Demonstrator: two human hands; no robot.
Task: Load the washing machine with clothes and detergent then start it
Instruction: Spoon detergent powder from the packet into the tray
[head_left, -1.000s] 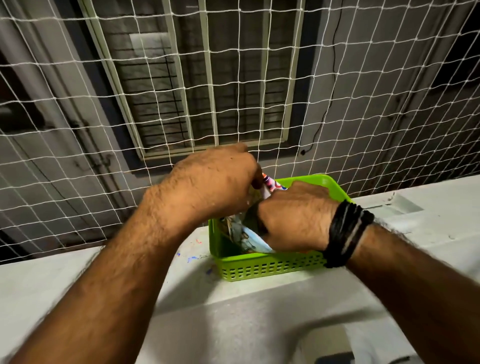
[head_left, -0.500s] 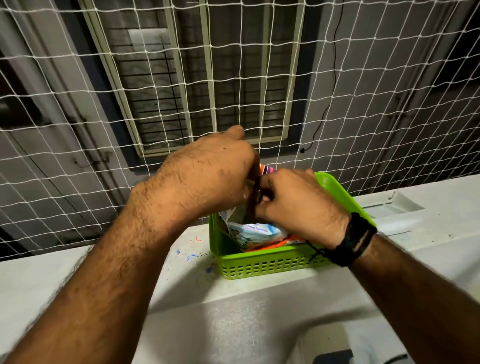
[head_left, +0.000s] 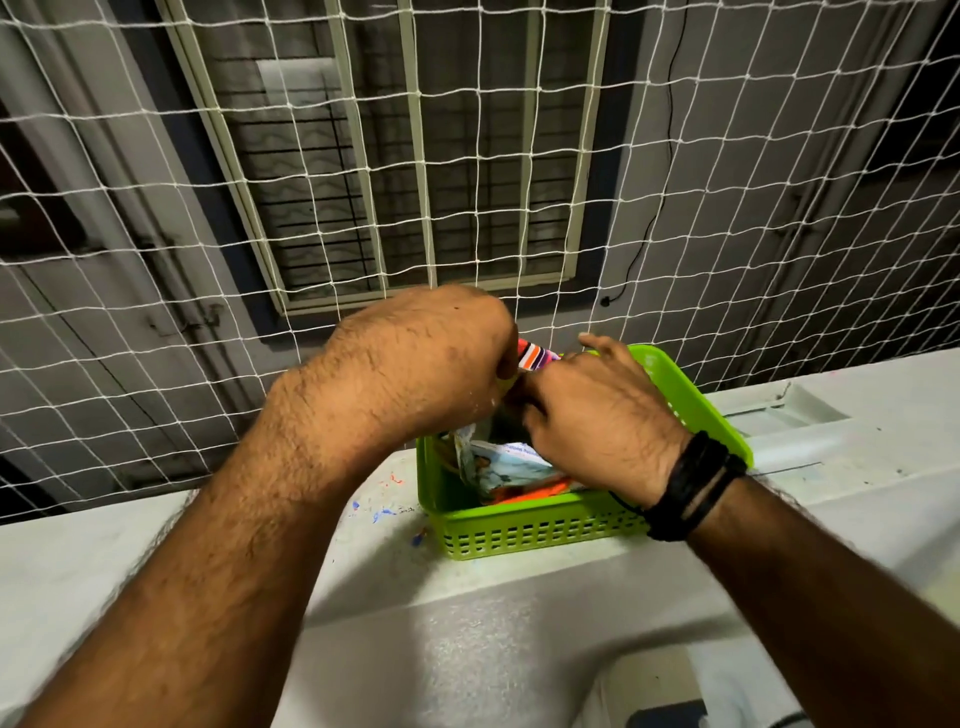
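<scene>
A green plastic basket (head_left: 524, 535) stands on a white ledge (head_left: 156, 545) by the netting. Inside it are detergent packets: a pale blue and white packet (head_left: 506, 465) lies near the bottom, and a striped orange and pink packet (head_left: 537, 357) sticks up between my hands. My left hand (head_left: 426, 358) curls over the basket's left side and grips the top of the striped packet. My right hand (head_left: 597, 410), with black bands at the wrist, reaches into the basket with curled fingers on the same packet. What the fingers pinch is mostly hidden.
A white rope net (head_left: 727, 208) runs along the far side of the ledge, with a barred window (head_left: 415, 182) behind it. A dark object (head_left: 670, 714) and a pale surface sit below the ledge at the bottom right. Paint specks (head_left: 382, 512) mark the ledge beside the basket.
Both hands stayed over the basket. The right hand rose from deep in the basket toward the left hand, and the striped packet's top now shows more between them.
</scene>
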